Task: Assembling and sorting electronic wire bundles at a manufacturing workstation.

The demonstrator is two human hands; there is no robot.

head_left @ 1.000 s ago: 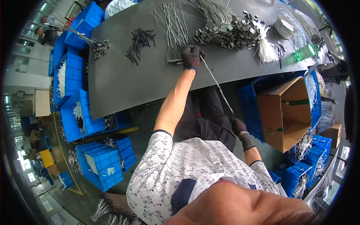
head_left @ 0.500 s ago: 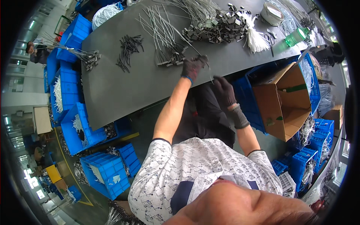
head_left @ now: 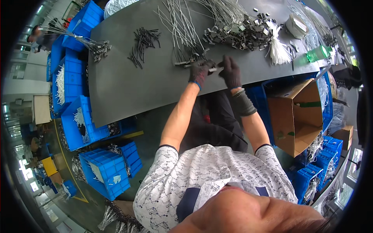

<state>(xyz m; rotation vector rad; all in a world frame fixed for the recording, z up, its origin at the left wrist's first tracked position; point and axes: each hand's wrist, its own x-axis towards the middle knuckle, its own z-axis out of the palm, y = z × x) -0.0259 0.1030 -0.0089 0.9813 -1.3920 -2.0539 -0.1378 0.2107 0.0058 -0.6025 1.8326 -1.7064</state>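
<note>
My left hand (head_left: 200, 72), in a dark knitted glove, is closed around a small metal clip (head_left: 212, 70) by the table's near edge. Facing it is my right hand (head_left: 231, 73), gloved alike, with its fingers drawn together. A short pale piece (head_left: 219, 69) shows at the right fingertips; motion blur hides what it is. Just beyond the left hand lies a bunch of grey wires (head_left: 179, 31) with metal clips at their near ends. A large heap of metal clips (head_left: 243, 33) lies farther right. Short black pieces (head_left: 144, 44) are spread out to the left.
White ties (head_left: 279, 48), scissors (head_left: 291, 52), a green bottle (head_left: 316, 54) and a pale pouch (head_left: 296, 26) are on the dark table (head_left: 116, 85). An open cardboard box (head_left: 281, 120) stands right of my legs. Blue crates (head_left: 74, 81) line the left.
My right hand has moved up and over the table edge, closer to the left. A wire that trailed from the left hand no longer shows; a clip is there now. The view has shifted slightly.
</note>
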